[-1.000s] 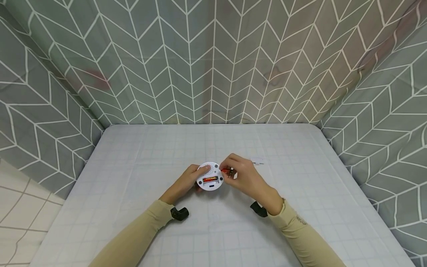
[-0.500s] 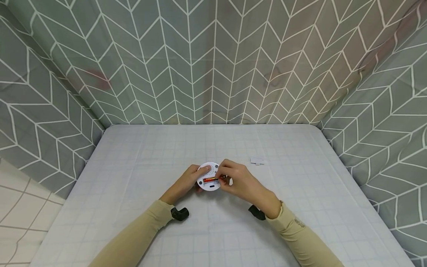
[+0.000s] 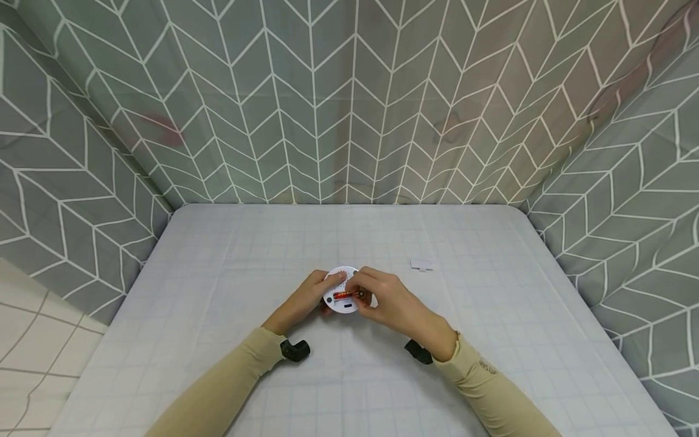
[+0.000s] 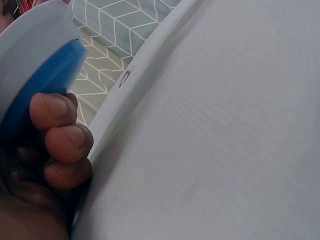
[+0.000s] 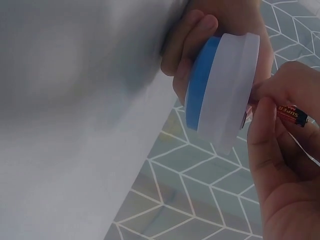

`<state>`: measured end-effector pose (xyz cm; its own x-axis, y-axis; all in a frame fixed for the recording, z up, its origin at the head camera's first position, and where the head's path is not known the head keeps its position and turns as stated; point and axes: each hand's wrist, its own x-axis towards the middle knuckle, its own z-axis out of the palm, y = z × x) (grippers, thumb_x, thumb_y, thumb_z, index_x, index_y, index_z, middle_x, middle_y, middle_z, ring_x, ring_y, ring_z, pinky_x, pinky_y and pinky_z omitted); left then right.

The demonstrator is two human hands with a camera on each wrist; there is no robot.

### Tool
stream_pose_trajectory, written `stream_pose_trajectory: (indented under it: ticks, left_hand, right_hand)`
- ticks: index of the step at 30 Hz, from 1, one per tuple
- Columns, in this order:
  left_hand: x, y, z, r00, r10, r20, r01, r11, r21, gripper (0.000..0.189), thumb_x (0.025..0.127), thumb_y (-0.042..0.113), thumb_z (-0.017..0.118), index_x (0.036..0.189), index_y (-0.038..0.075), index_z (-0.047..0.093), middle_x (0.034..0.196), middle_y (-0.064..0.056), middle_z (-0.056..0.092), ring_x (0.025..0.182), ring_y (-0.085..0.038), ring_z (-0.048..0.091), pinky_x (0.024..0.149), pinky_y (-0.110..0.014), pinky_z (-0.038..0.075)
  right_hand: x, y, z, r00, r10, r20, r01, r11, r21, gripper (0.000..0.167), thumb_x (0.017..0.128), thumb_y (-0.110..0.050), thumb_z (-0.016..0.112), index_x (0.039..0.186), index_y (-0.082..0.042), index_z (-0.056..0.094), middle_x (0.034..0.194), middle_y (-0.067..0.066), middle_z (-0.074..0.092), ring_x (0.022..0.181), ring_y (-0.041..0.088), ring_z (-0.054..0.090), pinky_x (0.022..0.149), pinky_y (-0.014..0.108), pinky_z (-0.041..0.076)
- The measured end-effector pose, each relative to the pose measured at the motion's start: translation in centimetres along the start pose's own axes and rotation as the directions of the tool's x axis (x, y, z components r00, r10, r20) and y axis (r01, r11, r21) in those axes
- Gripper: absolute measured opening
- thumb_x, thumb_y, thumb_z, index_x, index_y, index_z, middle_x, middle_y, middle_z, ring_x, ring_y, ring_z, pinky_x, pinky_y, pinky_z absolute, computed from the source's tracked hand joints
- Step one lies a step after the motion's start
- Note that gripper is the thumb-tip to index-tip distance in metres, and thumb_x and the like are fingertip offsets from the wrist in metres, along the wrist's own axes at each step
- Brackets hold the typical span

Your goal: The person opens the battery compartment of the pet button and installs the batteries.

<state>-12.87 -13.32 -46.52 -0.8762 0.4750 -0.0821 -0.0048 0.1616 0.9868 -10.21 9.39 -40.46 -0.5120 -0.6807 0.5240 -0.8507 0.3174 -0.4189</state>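
Note:
A round device (image 3: 337, 305), white on its back with small holes and blue on its other side, faces up in the head view. My left hand (image 3: 302, 301) grips its left edge, thumb on the back and curled fingers (image 4: 62, 143) against the blue side. One red AA-size battery (image 3: 341, 295) shows in the device's open compartment. A second red and black battery (image 5: 292, 115) is pinched between thumb and fingers of my right hand (image 3: 394, 298), one end close to the compartment. My fingers hide whether that end touches it.
A small white flat cover (image 3: 421, 264) lies on the table beyond my right hand. The table has a pale gridded cloth (image 3: 246, 243). Patterned grey curtains (image 3: 349, 121) hang along its back and sides.
My right hand has moved left and slightly down with its battery, from beside the device to over the compartment's right part. The left hand and the device stay nearly still.

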Motion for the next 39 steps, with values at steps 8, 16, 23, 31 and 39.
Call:
stream_pose_trajectory:
  ticks: [8, 16, 23, 31, 39]
  left_hand:
    - [-0.04, -0.03, 0.0, 1.0, -0.005, -0.005, 0.005, 1.0, 0.011, 0.054, 0.111, 0.039, 0.047, 0.084, 0.001, 0.072, 0.057, 0.002, 0.06, 0.047, -0.013, 0.047, 0.046, -0.025, 0.041]
    - [0.03, -0.08, 0.03, 1.0, -0.002, -0.007, 0.002, 1.0, 0.016, 0.053, 0.111, 0.041, 0.047, 0.083, 0.003, 0.071, 0.057, 0.002, 0.06, 0.047, -0.013, 0.048, 0.047, -0.025, 0.04]
    - [-0.07, 0.02, 0.07, 1.0, 0.011, -0.005, -0.011, 1.0, 0.002, 0.052, 0.112, 0.038, 0.048, 0.083, 0.002, 0.071, 0.058, 0.001, 0.06, 0.047, -0.013, 0.048, 0.047, -0.025, 0.041]
    - [-0.07, 0.12, 0.09, 1.0, 0.004, -0.011, -0.004, 1.0, 0.018, 0.05, 0.111, 0.037, 0.049, 0.084, 0.001, 0.07, 0.058, 0.001, 0.06, 0.047, -0.013, 0.048, 0.046, -0.026, 0.04]
    - [-0.05, -0.01, 0.05, 1.0, 0.015, -0.006, -0.015, 1.0, 0.017, 0.05, 0.112, 0.037, 0.048, 0.086, 0.001, 0.071, 0.058, 0.002, 0.06, 0.046, -0.013, 0.047, 0.046, -0.025, 0.04]
  right_hand:
    - [-0.05, -0.07, 0.08, 1.0, 0.0, 0.012, -0.001, 1.0, 0.008, 0.029, 0.081, 0.012, 0.075, 0.103, -0.006, 0.067, 0.094, 0.0, 0.066, 0.08, 0.006, 0.059, 0.069, 0.017, 0.052]
    - [-0.02, 0.0, 0.13, 1.0, -0.011, 0.028, 0.01, 1.0, 0.026, 0.027, 0.082, 0.012, 0.074, 0.101, -0.007, 0.068, 0.092, -0.003, 0.063, 0.079, 0.005, 0.059, 0.068, 0.019, 0.053]
    - [-0.01, -0.03, 0.12, 0.999, -0.037, 0.037, 0.036, 0.999, 0.016, 0.021, 0.085, 0.01, 0.074, 0.095, -0.008, 0.071, 0.094, -0.001, 0.065, 0.077, 0.006, 0.058, 0.065, 0.018, 0.05]
    - [0.01, -0.47, -0.03, 0.997, 0.004, 0.077, -0.005, 1.0, 0.01, 0.02, 0.085, 0.01, 0.072, 0.092, -0.009, 0.072, 0.095, -0.002, 0.063, 0.079, 0.007, 0.056, 0.063, 0.022, 0.051]
    - [0.07, -0.48, 0.12, 0.996, 0.01, 0.091, -0.013, 1.0, 0.026, 0.016, 0.089, 0.005, 0.074, 0.097, -0.009, 0.074, 0.098, -0.001, 0.064, 0.075, 0.008, 0.059, 0.062, 0.029, 0.057]
